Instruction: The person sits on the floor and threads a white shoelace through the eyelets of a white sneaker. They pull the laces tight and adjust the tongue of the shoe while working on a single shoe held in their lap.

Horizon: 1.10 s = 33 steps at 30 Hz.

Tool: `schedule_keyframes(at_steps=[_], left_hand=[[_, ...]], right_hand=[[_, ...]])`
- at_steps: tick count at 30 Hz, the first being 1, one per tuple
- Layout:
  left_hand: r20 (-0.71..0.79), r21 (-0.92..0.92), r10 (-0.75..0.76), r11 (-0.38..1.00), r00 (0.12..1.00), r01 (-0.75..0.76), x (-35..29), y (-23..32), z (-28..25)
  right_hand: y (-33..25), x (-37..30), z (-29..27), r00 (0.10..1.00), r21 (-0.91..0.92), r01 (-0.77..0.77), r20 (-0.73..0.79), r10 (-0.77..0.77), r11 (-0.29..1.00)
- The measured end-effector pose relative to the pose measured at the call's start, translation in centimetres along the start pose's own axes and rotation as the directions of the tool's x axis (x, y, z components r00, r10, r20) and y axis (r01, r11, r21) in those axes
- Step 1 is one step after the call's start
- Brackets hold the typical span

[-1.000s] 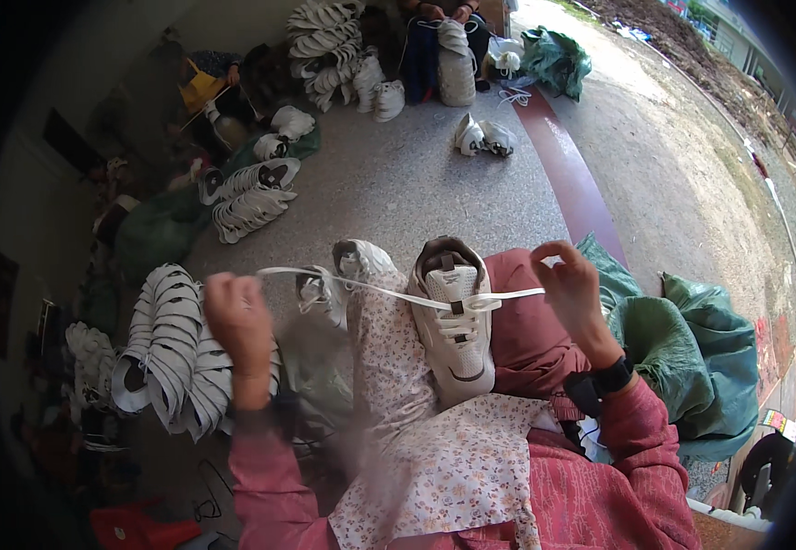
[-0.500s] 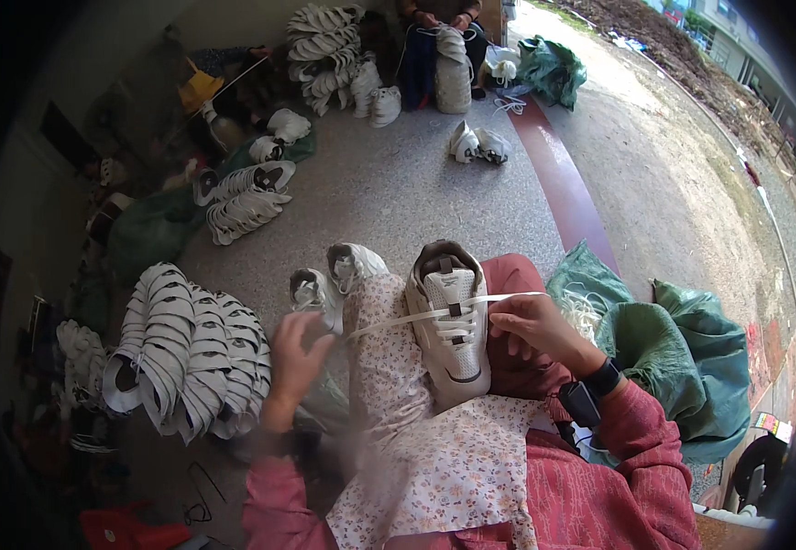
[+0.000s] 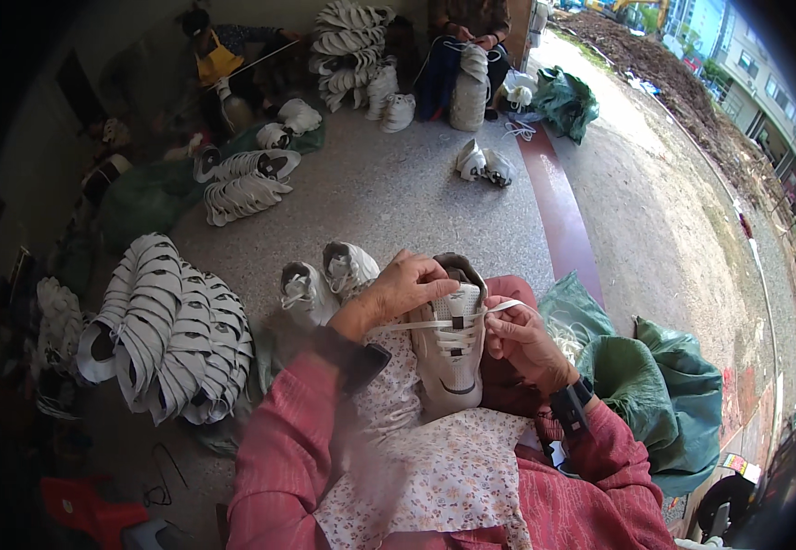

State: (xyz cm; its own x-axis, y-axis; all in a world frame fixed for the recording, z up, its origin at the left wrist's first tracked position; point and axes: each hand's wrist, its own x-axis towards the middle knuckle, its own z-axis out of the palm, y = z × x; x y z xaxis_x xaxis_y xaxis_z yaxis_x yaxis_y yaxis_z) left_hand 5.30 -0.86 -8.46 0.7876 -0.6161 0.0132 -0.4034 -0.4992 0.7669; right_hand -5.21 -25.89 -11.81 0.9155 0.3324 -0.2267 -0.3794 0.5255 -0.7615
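Observation:
A white sneaker [image 3: 448,353] with a dark collar lies across my lap, its toe toward me. My left hand [image 3: 402,293] is closed on the sneaker's upper left edge, the thumb reaching over the tongue [image 3: 464,301]. At the shoe's right side my right hand [image 3: 526,344] pinches the white shoelace [image 3: 505,305] near the upper eyelets. The lace's other end runs out left, under my left hand. Several lace rows cross the front of the shoe. A floral apron [image 3: 416,481] covers my lap.
Stacked white shoe uppers [image 3: 173,330] stand at my left. Two laced sneakers [image 3: 347,266] sit beyond my left knee. Green sacks [image 3: 636,376] with loose white laces lie at right. A pair of shoes [image 3: 483,165] rests on the floor ahead. Another person [image 3: 476,37] handles laces at the back.
My left hand has come in from the left onto the upper part of the sneaker. My right hand has moved slightly down, still pinching the lace. The view has shifted a little.

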Motion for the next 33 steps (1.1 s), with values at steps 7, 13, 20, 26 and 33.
schedule_keyframes(at_steps=[7,13,20,26,33], left_hand=[[-0.159,-0.209,0.019,0.977,0.987,-0.052,-1.6,-1.2,1.2],[-0.513,0.378,0.258,0.924,0.818,-0.054,-7.7,-2.6,1.4],[0.385,-0.907,-0.32,0.039,0.866,0.418,-15.0,-1.6,1.7],[0.043,-0.982,-0.393,-0.188,0.918,-0.035,-14.5,-5.9,1.3],[-0.572,-0.47,-0.264,0.882,0.777,-0.046,-11.6,-1.0,0.5]], right_hand=[[-0.4,-0.2,-3.6,0.98,0.116,0.098,-0.186,-0.075,0.988],[-3.1,-3.0,-9.4,0.874,0.489,0.383,-0.467,-0.136,0.784],[-4.5,-10.1,-19.1,0.807,0.532,0.53,-0.556,-0.2,0.66],[-3.7,-13.6,-22.8,0.82,0.316,0.499,-0.473,-0.322,0.807],[-4.1,-10.2,-21.4,0.544,0.314,0.622,-0.832,-0.108,0.718]])
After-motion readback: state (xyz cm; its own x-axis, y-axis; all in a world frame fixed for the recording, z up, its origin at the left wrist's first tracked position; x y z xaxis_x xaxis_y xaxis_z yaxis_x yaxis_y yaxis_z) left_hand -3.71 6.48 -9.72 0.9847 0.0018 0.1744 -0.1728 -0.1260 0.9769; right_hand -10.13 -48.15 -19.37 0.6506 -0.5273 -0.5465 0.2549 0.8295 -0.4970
